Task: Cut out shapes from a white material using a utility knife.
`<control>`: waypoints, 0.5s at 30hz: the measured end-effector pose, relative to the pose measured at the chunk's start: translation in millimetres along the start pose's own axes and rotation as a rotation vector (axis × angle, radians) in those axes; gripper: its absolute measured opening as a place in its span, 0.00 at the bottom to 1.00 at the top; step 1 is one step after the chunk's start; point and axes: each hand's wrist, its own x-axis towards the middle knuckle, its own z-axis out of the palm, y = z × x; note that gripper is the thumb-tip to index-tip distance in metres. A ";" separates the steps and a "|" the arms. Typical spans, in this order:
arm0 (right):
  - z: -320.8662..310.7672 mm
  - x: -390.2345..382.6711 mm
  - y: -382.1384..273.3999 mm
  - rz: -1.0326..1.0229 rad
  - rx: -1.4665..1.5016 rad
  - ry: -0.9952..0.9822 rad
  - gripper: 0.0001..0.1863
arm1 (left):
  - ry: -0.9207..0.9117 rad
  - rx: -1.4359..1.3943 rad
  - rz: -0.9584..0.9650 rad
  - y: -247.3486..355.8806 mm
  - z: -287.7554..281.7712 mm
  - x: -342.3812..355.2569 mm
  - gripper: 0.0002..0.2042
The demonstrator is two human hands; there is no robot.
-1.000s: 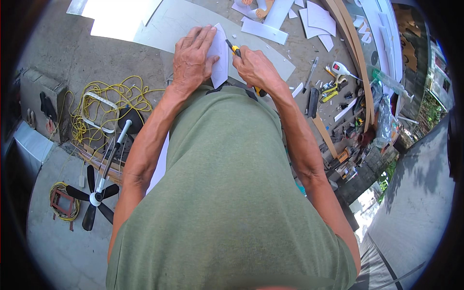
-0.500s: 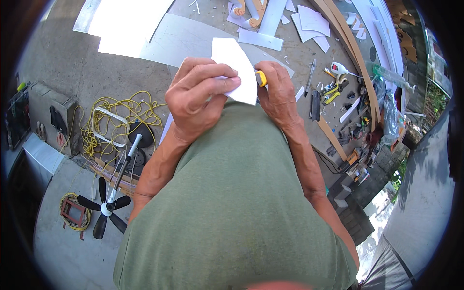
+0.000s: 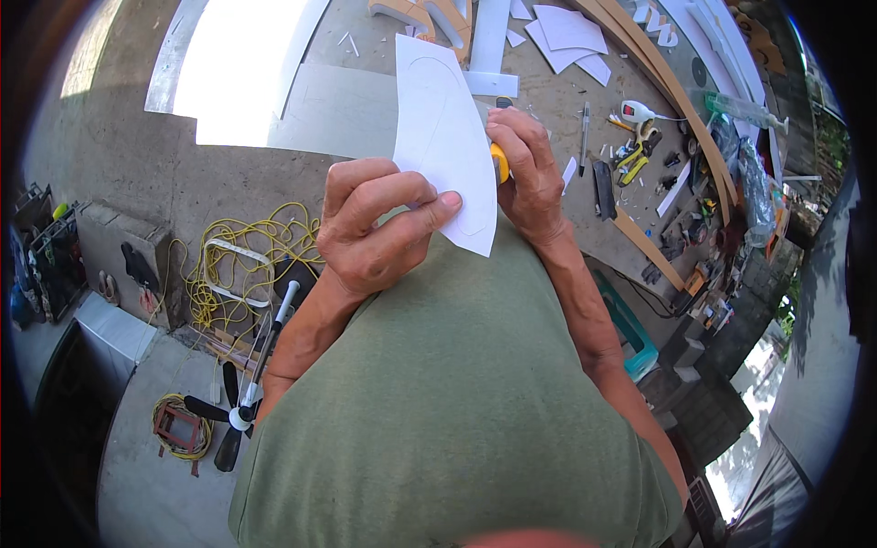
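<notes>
My left hand (image 3: 375, 224) pinches a white sheet piece (image 3: 448, 137) near its lower end, thumb on its face. The piece is long with curved sides, and a thin drawn outline runs along its face. Close to its right edge, my right hand (image 3: 530, 173) is closed around a yellow and black utility knife (image 3: 499, 164), mostly hidden by the fingers. No blade can be made out. Both hands are raised over my lap at the near edge of the workbench (image 3: 557, 110).
Yellow-handled pliers (image 3: 632, 167), a pen (image 3: 585, 128) and a white glue gun (image 3: 637, 111) lie on the bench at the right. White offcuts (image 3: 566, 32) and large bright sheets (image 3: 242, 82) are farther off. Yellow cord (image 3: 228, 242) and a fan (image 3: 239, 418) are at lower left; a green stool (image 3: 639, 338) is at right.
The white piece has turned to face me more fully, and its drawn outline now shows. The black end of the knife has come into sight above my right hand. The whole view has shifted slightly.
</notes>
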 end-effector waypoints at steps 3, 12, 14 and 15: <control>-0.1 -2.7 3.8 -0.012 0.006 0.029 0.26 | 0.052 -0.032 -0.028 1.5 1.5 -2.4 0.16; -1.7 -1.0 4.0 -0.020 0.017 0.074 0.26 | 0.070 -0.027 -0.012 1.1 2.6 -1.5 0.16; -1.8 -1.8 4.7 -0.020 0.017 0.070 0.26 | 0.046 -0.017 -0.008 0.8 1.2 -2.5 0.16; -1.9 -1.6 5.0 -0.018 0.018 0.065 0.26 | 0.019 -0.008 -0.006 0.5 0.9 -2.4 0.17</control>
